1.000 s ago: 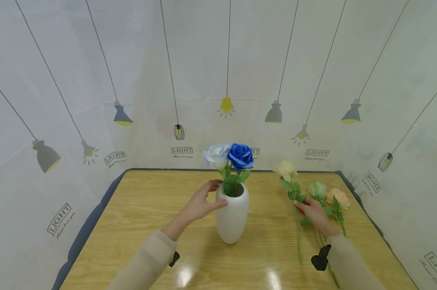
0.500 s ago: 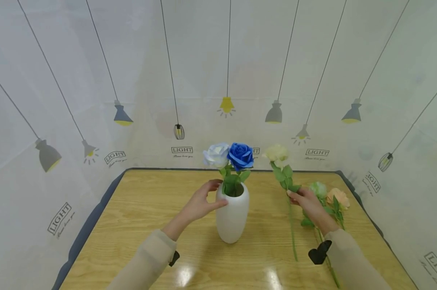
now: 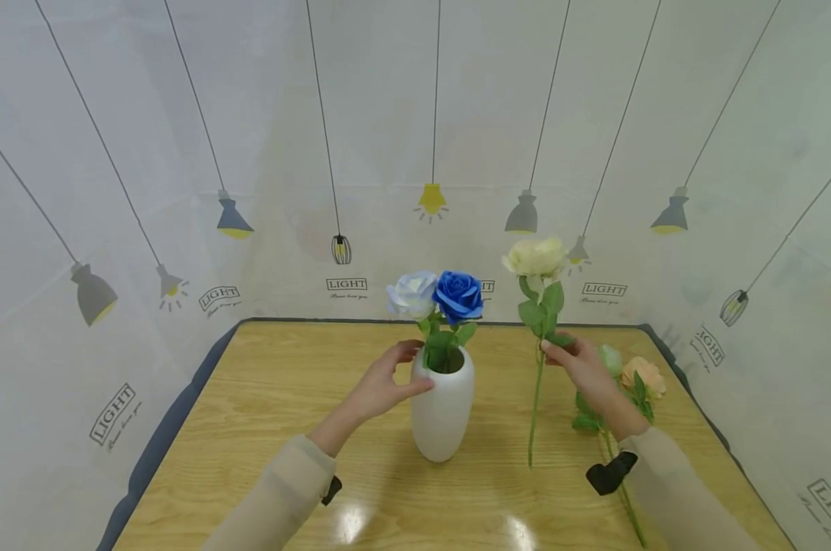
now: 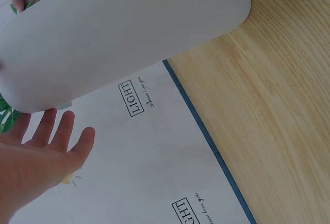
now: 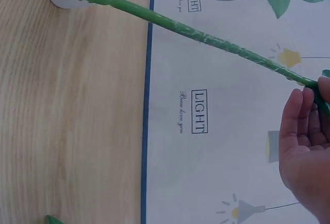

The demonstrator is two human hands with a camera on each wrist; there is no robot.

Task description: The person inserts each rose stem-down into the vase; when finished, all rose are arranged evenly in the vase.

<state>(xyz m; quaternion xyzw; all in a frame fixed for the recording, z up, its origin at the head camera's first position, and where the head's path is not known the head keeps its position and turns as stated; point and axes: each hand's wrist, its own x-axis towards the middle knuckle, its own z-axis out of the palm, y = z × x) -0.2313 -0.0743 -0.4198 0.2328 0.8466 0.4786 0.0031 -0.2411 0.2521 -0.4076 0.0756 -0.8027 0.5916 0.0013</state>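
Note:
A white vase (image 3: 441,421) stands upright on the wooden table, holding a pale blue-white rose (image 3: 412,295) and a deep blue rose (image 3: 459,296). My left hand (image 3: 379,389) grips the vase near its mouth, thumb in front; in the left wrist view, fingertips touch the vase wall (image 4: 129,38). To the right of the vase, my right hand (image 3: 584,369) pinches a cream flower (image 3: 536,258) by its stem just under the leaves. Its bloom points up, and the green stem (image 5: 206,38) hangs down, slanting slightly left.
On the table's right side lie a pale green flower (image 3: 611,360) and a peach flower (image 3: 643,376), partly hidden by my right hand and forearm. Behind the table (image 3: 285,383) hangs a white sheet (image 3: 285,252) printed with lamps.
My right hand has lifted the cream flower off the table and brought it left and more upright. The left hand and the vase have stayed in place.

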